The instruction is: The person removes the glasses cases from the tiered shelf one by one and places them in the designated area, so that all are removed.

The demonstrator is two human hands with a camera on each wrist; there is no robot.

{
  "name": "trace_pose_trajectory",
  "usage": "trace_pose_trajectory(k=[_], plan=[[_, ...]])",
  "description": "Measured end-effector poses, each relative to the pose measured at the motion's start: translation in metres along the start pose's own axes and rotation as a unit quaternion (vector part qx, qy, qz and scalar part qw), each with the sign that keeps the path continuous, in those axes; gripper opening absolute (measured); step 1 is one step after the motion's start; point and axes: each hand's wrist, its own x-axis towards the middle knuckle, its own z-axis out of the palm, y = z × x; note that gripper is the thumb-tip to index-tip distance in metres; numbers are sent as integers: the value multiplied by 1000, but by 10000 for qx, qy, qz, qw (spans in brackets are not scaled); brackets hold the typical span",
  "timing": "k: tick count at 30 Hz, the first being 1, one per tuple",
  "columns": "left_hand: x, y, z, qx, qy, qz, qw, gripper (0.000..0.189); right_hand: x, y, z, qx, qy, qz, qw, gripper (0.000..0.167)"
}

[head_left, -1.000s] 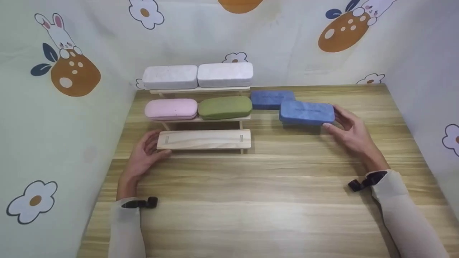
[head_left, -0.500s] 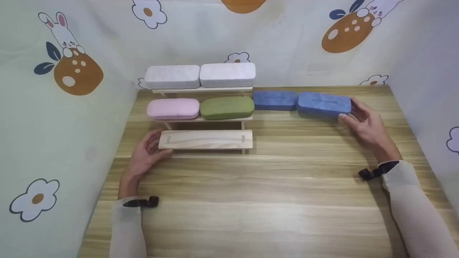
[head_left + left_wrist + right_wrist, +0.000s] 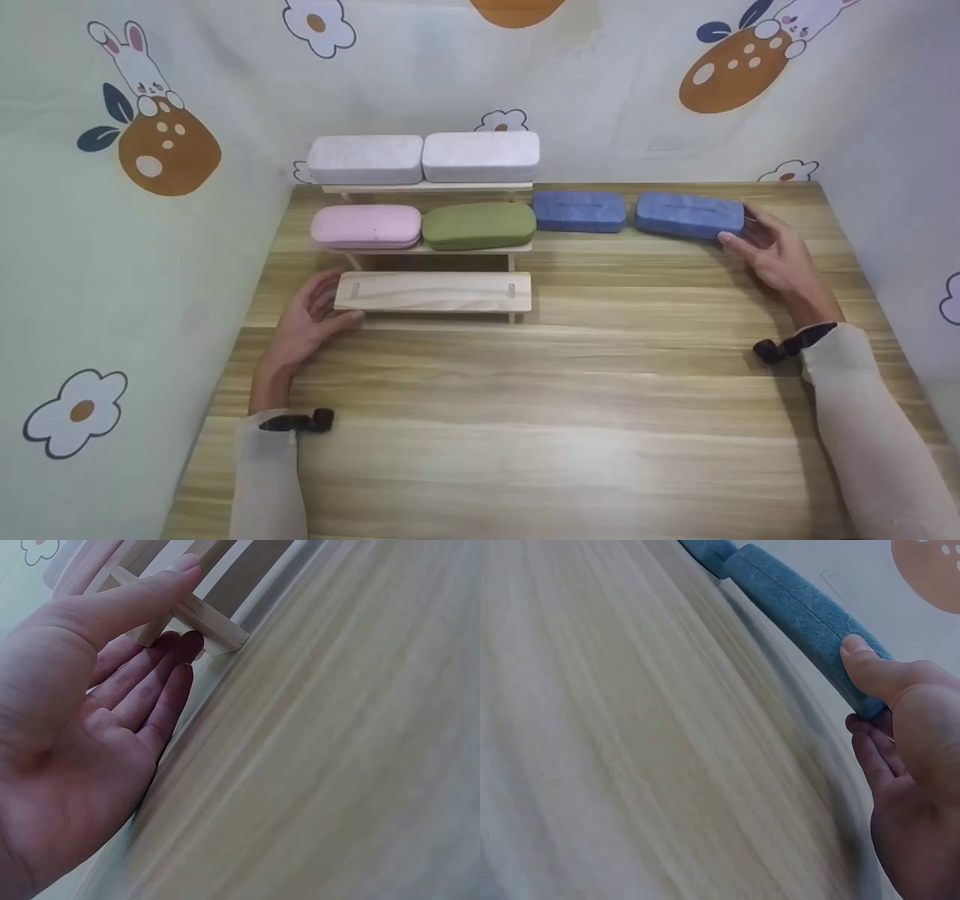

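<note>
Wooden rack [image 3: 433,292], mottled blue case [image 3: 689,214]

Our left hand [image 3: 301,334] clasps the rack's low left end; above sit 2 boxy white cases [image 3: 366,159], a rounded pink case [image 3: 366,225] and green case [image 3: 479,226]. Rightward, a blue twin [image 3: 579,211] lies beside the mottled blue case our right hand [image 3: 780,255] pinches by its end.

Your mottled blue case [image 3: 688,215] toward the back right corner of the tabletop [image 3: 525,412] matches the other blue case [image 3: 579,211] by the back edge. Pink case [image 3: 366,225], olive green case [image 3: 479,225] and two white cases [image 3: 365,159] on your pale wood rack [image 3: 433,292]. Tabletop's streaky tan-brown, sleeves [image 3: 266,472] beige, pale backdrop [image 3: 600,97] has orange fruit [image 3: 169,165] and white bunnies [image 3: 141,71].
</note>
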Motion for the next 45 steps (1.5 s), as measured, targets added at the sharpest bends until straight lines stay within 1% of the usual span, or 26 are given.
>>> trace_pose_trajectory(k=[2,5,10,14,17,20,23,27,30,37,42,45], plan=[[0,0,0,4,2,-11,10000,88,3,-1,0,-140,-27,46,9999,89],[0,0,1,2,-4,10,10000,87,6,-4,-1,-202,-155,95,9996,89],[0,0,2,-12,-13,15,10000,86,11,-6,-5,-395,-573,168,9974,89],[0,1,2,-14,-22,-30,10000,87,16,-4,-8,-704,-810,20,9942,86],[0,2,1,16,-34,-89,10000,88,18,-2,-9,-945,-915,-172,9912,83],[0,2,1,18,-30,-95,9999,89,20,-3,-8,-1095,-1012,-252,9885,82],[0,2,0,-35,-37,-28,10000,88,22,-6,-5,-1083,-1055,-346,9879,79],[1,1,1,-90,-67,52,9999,86,25,-9,-3,-1016,-1083,-368,9882,78],[1,1,1,-71,-89,53,9999,87,27,-9,-2,-1005,-1128,-355,9879,78],[1,2,1,-23,-65,42,10000,87,31,-6,1,-883,-1139,-598,9878,75],[1,1,0,8,-32,81,10000,87,30,-7,2,-1038,-1081,-511,9874,76],[0,0,0,3,-22,119,9999,86,27,-6,5,-969,-1010,-536,9887,79]])
